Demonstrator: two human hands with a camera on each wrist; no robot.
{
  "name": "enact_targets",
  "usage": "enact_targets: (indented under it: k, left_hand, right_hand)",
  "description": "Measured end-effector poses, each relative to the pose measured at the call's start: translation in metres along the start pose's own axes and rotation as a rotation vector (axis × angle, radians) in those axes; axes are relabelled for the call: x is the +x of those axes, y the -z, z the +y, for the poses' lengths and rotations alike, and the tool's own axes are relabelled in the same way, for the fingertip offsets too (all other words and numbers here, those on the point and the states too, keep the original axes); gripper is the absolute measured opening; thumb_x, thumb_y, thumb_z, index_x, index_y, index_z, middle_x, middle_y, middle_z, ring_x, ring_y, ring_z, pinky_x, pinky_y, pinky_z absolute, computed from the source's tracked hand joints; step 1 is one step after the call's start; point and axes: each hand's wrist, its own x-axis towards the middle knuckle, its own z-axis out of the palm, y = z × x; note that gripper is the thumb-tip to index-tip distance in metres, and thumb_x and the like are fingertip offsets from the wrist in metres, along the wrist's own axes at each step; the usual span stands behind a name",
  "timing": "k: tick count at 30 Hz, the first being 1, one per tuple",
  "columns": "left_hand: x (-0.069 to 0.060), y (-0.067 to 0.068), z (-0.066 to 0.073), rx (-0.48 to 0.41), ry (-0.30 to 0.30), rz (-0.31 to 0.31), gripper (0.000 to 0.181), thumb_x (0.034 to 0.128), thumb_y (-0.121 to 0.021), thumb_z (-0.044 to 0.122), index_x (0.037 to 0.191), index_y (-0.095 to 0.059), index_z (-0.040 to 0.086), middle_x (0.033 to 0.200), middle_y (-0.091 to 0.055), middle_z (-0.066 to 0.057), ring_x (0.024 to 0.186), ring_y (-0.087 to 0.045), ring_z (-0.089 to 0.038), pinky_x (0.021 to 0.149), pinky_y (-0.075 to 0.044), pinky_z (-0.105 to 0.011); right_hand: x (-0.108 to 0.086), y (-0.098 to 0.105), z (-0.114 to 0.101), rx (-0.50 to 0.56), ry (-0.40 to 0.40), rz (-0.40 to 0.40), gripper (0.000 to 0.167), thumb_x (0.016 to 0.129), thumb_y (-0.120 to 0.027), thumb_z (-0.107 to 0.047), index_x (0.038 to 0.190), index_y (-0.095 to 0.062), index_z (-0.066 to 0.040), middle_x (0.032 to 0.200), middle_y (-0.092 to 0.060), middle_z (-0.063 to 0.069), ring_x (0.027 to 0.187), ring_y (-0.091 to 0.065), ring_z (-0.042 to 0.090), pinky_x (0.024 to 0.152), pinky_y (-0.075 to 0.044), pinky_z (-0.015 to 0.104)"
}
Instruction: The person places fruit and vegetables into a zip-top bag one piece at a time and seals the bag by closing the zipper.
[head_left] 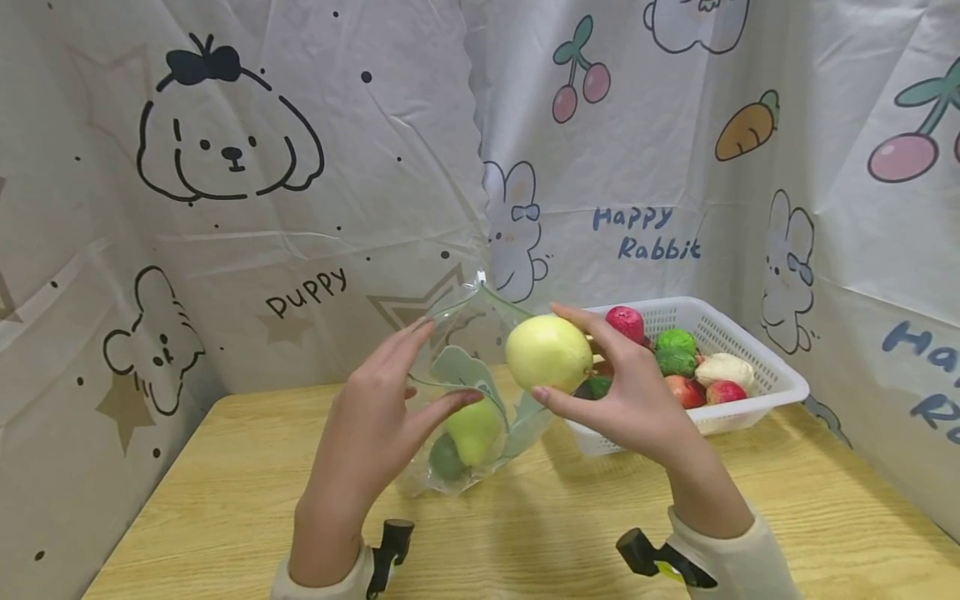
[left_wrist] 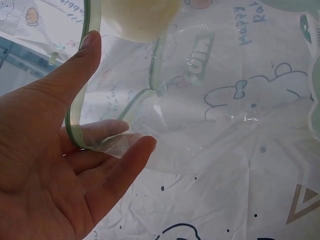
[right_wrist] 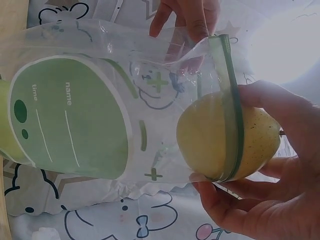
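My right hand (head_left: 626,387) grips a round yellow pear (head_left: 549,353) between thumb and fingers at the mouth of a clear zip-lock bag (head_left: 517,429). In the right wrist view the pear (right_wrist: 227,137) is partly inside, with the bag's green zip strip (right_wrist: 232,110) across it and its stem end outside. My left hand (head_left: 378,408) holds the other side of the bag's spread mouth; in the left wrist view its thumb (left_wrist: 90,47) lies on the green-edged rim. Low in the bag are a green pear (head_left: 476,429) and a darker green fruit (head_left: 447,457), seen through the plastic.
A white plastic basket (head_left: 780,387) stands at the right, behind my right hand, holding several fruits and vegetables in red, green and cream. The wooden table (head_left: 225,492) meets a printed cloth (head_left: 405,167) at the back and sides.
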Motion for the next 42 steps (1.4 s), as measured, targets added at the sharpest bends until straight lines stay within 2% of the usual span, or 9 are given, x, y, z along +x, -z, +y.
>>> enact_targets:
  k: [8,12,21,29,33,37,38,40,42]
  left_hand:
    - [0.001,-0.001,0.002,0.001,0.011,-0.011,0.083,0.0803,-0.084,0.044,0.147,-0.052,0.007,0.149,-0.054,-0.012,0.092,-0.072,-0.025,0.075,-0.062,-0.034]
    - [0.001,-0.005,0.004,-0.014,0.015,-0.031,0.082,0.0818,-0.083,0.044,0.147,-0.053,0.004,0.150,-0.052,-0.014,0.109,-0.069,-0.029,0.077,-0.062,-0.031]
    - [0.001,-0.004,0.004,-0.075,0.041,-0.009,0.078,0.0858,-0.082,0.036,0.147,-0.051,0.000,0.152,-0.048,-0.017,0.137,-0.050,-0.034,0.076,-0.062,-0.026]
    - [0.003,-0.002,0.002,-0.071,0.057,-0.044,0.081,0.0874,-0.080,0.040,0.149,-0.047,0.000,0.156,-0.043,-0.017,0.139,-0.047,-0.036,0.078,-0.061,-0.025]
    - [0.003,0.000,0.002,-0.078,0.071,-0.060,0.078,0.0883,-0.079,0.041,0.148,-0.049,0.001,0.157,-0.042,-0.015,0.140,-0.046,-0.035,0.080,-0.061,-0.027]
    - [0.001,0.002,-0.002,-0.080,0.038,-0.095,0.050,0.0834,-0.081,0.046,0.118,-0.072,0.010,0.159,-0.040,-0.013,0.123,-0.062,-0.035,0.086,-0.061,-0.038]
    - [0.000,0.003,-0.003,-0.087,0.032,-0.122,0.044,0.0803,-0.083,0.048,0.107,-0.073,0.014,0.161,-0.037,-0.012,0.107,-0.070,-0.031,0.084,-0.061,-0.037]
    - [-0.002,0.005,-0.005,-0.094,0.004,-0.174,0.036,0.0724,-0.087,0.051,0.087,-0.071,0.022,0.163,-0.032,-0.012,0.112,-0.068,-0.034,0.092,-0.058,-0.044]
    - [-0.003,0.007,-0.007,-0.109,-0.019,-0.217,0.037,0.0656,-0.091,0.050,0.076,-0.065,0.025,0.164,-0.031,-0.011,0.129,-0.058,-0.036,0.101,-0.053,-0.048]
  right_hand:
    - [0.000,0.003,0.001,0.209,0.013,0.074,0.056,0.085,-0.072,0.014,0.137,-0.059,-0.003,0.124,-0.066,0.010,0.102,-0.067,0.018,0.084,-0.059,0.023]
    - [0.000,0.000,0.003,0.256,0.015,0.047,0.044,0.086,-0.070,0.016,0.127,-0.064,0.003,0.117,-0.068,0.013,0.096,-0.070,0.021,0.086,-0.059,0.024]
    - [-0.002,0.000,0.004,-0.044,0.101,-0.171,0.018,0.098,-0.069,-0.013,0.115,-0.073,-0.014,0.136,-0.060,0.007,0.124,-0.059,0.025,0.087,-0.060,0.042]
    - [-0.006,0.006,0.002,-0.079,-0.033,-0.340,0.031,0.098,-0.071,-0.022,0.125,-0.066,-0.008,0.108,-0.072,0.003,0.081,-0.069,0.007,0.071,-0.059,0.026]
    - [-0.006,0.009,0.002,-0.026,-0.090,-0.402,0.048,0.094,-0.071,-0.009,0.138,-0.052,-0.007,0.099,-0.072,0.005,0.068,-0.069,0.008,0.061,-0.059,0.028]
    - [-0.005,0.007,0.001,0.074,-0.084,-0.321,0.039,0.093,-0.063,0.008,0.127,-0.052,-0.007,0.089,-0.072,0.009,0.061,-0.071,0.014,0.056,-0.060,0.031]
    - [-0.004,0.006,0.002,0.090,-0.069,-0.278,0.034,0.092,-0.061,0.010,0.121,-0.054,-0.006,0.088,-0.071,0.009,0.061,-0.070,0.014,0.055,-0.060,0.031]
    - [-0.003,0.003,0.002,0.088,-0.049,-0.190,0.022,0.093,-0.061,0.010,0.109,-0.059,-0.005,0.086,-0.070,0.008,0.060,-0.068,0.013,0.056,-0.060,0.030]
    - [-0.002,0.001,0.002,0.060,-0.039,-0.118,0.017,0.093,-0.060,0.009,0.101,-0.066,-0.005,0.085,-0.070,0.007,0.059,-0.066,0.013,0.054,-0.058,0.028]
